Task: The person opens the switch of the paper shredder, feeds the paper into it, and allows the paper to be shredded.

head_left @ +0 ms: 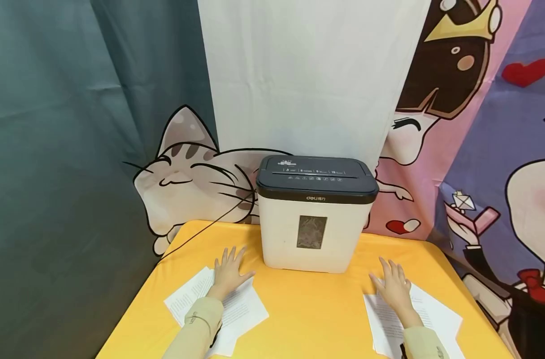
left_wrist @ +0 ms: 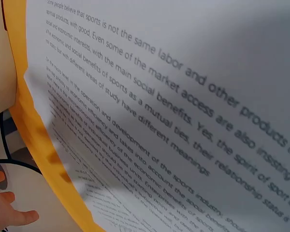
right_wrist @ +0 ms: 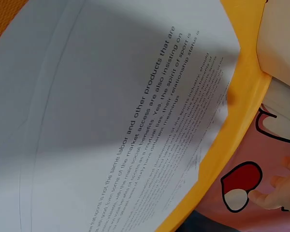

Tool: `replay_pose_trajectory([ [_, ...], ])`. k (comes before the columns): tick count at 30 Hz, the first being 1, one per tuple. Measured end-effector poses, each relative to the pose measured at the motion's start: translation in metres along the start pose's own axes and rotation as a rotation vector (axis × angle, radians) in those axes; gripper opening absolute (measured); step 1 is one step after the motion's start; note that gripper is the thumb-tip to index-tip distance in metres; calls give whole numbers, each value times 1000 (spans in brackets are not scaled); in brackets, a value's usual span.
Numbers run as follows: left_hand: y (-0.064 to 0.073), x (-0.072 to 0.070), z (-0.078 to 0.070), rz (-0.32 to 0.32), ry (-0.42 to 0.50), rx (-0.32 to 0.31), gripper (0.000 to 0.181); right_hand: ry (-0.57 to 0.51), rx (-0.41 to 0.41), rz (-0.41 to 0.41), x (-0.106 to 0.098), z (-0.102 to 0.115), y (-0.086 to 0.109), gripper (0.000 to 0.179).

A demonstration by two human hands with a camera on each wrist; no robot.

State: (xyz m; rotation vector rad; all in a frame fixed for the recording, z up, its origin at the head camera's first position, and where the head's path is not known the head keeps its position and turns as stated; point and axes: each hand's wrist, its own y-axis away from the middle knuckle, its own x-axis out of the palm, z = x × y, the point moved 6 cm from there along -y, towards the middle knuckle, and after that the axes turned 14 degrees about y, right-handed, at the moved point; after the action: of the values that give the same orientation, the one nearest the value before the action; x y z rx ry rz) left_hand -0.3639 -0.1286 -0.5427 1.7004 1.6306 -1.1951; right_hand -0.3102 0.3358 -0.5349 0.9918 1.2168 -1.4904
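My left hand, fingers spread, is over a loose pile of printed paper sheets on the left of the table. On the right, my right hand is over another pile of printed sheets, its fingers spread too. Neither hand grips anything. Whether the palms touch the paper cannot be told. Between and beyond the hands stands a white paper shredder with a dark lid. Close up, each wrist view shows printed text on the left sheets and right sheets, with fingertips at the edge.
A yellow cloth covers the table. From the shredder a thin black cord runs left over the table edge. Behind hang a grey-green curtain, a white cloth panel and cartoon-printed fabric.
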Motion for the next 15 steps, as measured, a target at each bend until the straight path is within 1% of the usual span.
replay_pose_trajectory([
  [8,-1,-2,-5,20,34,-22,82,-14,-32,-97,-10,9,-2,63],
  [11,-2,-3,-7,14,48,-18,82,-17,-40,-111,-13,11,-2,63],
  [15,-3,-5,-10,-14,54,12,81,-29,-51,-114,-20,14,-2,64],
])
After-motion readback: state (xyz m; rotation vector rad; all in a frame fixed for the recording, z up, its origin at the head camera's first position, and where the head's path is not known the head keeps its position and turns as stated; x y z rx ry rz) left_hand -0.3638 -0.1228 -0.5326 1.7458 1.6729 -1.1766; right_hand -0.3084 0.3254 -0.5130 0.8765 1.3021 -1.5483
